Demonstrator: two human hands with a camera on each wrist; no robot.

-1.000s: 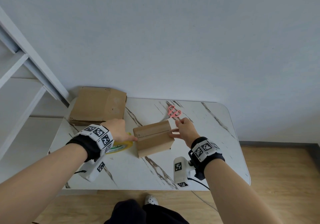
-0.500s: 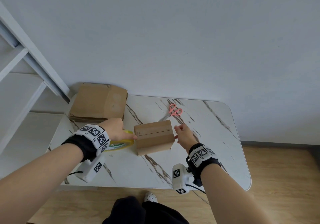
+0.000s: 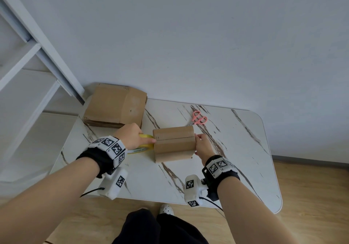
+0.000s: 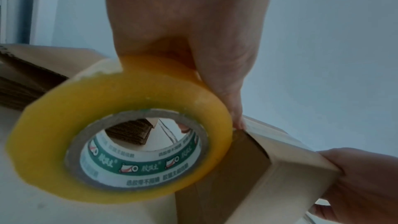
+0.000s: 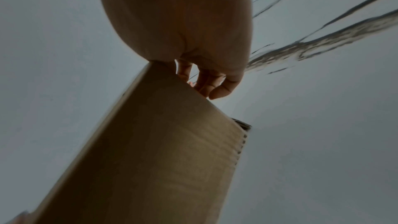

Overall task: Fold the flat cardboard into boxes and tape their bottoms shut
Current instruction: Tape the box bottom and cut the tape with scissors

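A small folded cardboard box (image 3: 173, 143) stands on the marble table (image 3: 236, 158), its closed flaps facing up with a seam across the top. My left hand (image 3: 132, 136) grips a yellow tape roll (image 3: 143, 143) tilted against the box's left side, thumb tip at the box's top edge. In the left wrist view the tape roll (image 4: 120, 129) leans on the box (image 4: 269, 176). My right hand (image 3: 202, 145) holds the box's right end, fingers curled at its edge. The right wrist view shows those fingers (image 5: 208, 83) on the box (image 5: 161, 151).
A stack of flat cardboard (image 3: 115, 106) lies at the table's back left corner. Pink scissors (image 3: 198, 118) lie behind the box. A white shelf frame (image 3: 28, 58) stands to the left. The wall is close behind the table.
My right hand slid from the box's back right corner down to its right end. The left hand and tape stayed against the box's left side. The view shifted slightly.
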